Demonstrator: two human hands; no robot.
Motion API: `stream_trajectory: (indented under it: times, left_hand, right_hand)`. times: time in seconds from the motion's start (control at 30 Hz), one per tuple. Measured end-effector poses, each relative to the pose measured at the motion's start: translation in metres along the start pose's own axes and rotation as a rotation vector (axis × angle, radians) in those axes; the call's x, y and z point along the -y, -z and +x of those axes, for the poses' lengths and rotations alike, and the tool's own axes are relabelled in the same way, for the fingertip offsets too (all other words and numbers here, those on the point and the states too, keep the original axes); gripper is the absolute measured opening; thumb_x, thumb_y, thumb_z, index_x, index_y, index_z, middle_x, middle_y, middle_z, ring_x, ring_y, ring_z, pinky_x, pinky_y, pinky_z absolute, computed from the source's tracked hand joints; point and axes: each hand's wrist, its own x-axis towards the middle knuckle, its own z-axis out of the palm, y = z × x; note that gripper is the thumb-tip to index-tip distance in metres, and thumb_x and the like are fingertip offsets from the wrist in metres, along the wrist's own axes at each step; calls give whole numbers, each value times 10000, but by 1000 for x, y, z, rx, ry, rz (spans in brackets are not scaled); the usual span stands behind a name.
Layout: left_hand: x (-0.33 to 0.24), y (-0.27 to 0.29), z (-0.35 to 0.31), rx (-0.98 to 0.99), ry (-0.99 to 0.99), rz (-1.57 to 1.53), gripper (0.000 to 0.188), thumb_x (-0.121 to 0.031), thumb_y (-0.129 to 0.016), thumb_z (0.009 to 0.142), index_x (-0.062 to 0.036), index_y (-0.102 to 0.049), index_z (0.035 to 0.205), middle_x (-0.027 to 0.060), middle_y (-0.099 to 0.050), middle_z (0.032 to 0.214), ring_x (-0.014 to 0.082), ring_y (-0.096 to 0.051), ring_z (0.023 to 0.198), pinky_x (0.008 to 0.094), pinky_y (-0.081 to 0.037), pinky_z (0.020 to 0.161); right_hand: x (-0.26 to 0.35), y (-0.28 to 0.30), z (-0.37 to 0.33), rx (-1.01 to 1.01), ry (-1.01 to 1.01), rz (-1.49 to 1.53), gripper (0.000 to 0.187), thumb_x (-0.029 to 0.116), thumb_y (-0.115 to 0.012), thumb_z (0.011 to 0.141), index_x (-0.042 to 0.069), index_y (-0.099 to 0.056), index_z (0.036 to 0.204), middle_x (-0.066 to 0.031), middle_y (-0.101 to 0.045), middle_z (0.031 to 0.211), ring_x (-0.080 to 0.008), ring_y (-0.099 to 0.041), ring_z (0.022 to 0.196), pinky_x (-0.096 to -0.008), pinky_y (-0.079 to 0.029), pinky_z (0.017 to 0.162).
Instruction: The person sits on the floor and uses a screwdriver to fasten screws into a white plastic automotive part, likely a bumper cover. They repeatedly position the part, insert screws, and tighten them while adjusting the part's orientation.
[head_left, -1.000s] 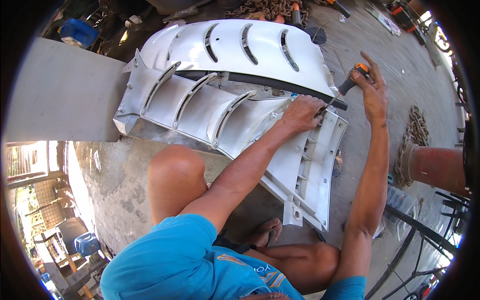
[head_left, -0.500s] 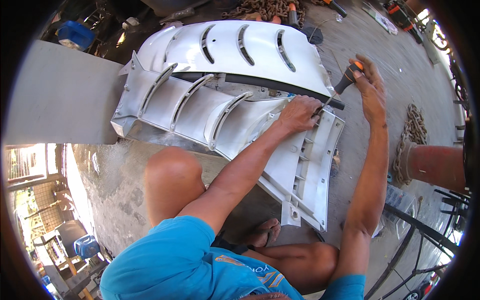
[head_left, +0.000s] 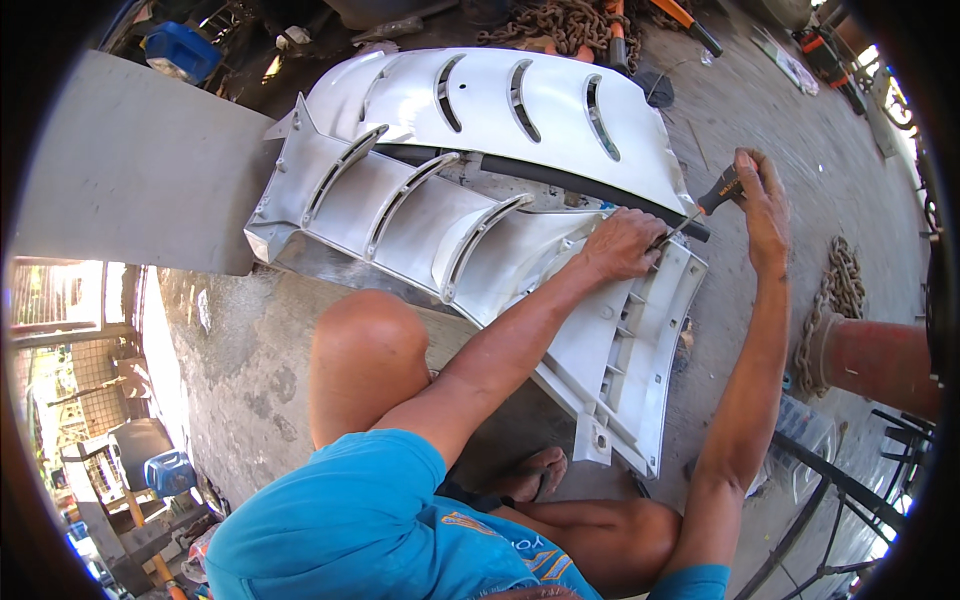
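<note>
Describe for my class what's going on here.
A person is working on a white panel. The right hand holds a screwdriver by its handle, slanting down toward the panel's far edge. The left hand is on that panel, close to the screwdriver's tip, which can't be made out clearly. A second panel, also white, lies just beyond.

A workshop, viewed from where I stand: scuffed concrete floor (head_left: 745,115) surrounds the white ribbed panel (head_left: 495,265). Beyond the panel lie heaped rusty chains (head_left: 560,28); to its right, a red cylinder (head_left: 880,350) with a second chain (head_left: 843,280); at its far right corner, a screwdriver (head_left: 718,192).
</note>
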Motion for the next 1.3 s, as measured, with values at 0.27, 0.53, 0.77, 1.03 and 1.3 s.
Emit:
stream_trajectory:
  times: [0.27,0.53,0.77,1.03,1.3]
  left_hand:
    - [-3,-2,1,-32,-17,-21,309,-215,-710,810,-60,-684,1076,138,-685,1000,329,-639,1027,442,-464,953]
    - [3,1,-2,-6,0,22,307,-226,-705,808,-58,-683,1064,138,-684,1008,325,-636,1040,442,-463,962]
    - [-2,-3,1,-36,-30,7,294,-226,-710,806,-59,-682,1046,141,-681,994,331,-640,1033,446,-469,954]
    - [2,-1,-1,-47,-24,-4,259,-213,-708,800,-60,-689,1008,144,-678,959,335,-646,1000,445,-476,936]
    - [1,-3,0,-57,-35,-17,241,-203,-707,797,-56,-694,988,143,-672,940,334,-639,966,443,-478,927]
  right_hand:
    - [-9,2,-4,20,252,88,462,326,-740,956,82,-656,1339,-109,-676,1149,-180,-638,1080,-340,-493,994]
    - [20,-11,-13,-2,79,-270,469,256,-719,962,44,-602,1364,-98,-651,1172,-190,-621,1092,-337,-493,982]
    - [-26,6,6,-62,143,98,462,293,-693,966,102,-597,1375,-121,-636,1191,-220,-636,1120,-367,-513,939]
    - [1,-4,-10,-87,261,-100,456,286,-661,970,52,-624,1359,-151,-653,1195,-233,-623,1125,-401,-476,1056]
    - [-3,1,-5,-44,143,-63,423,304,-674,1003,69,-612,1349,-117,-632,1281,-196,-629,1150,-373,-503,1027]
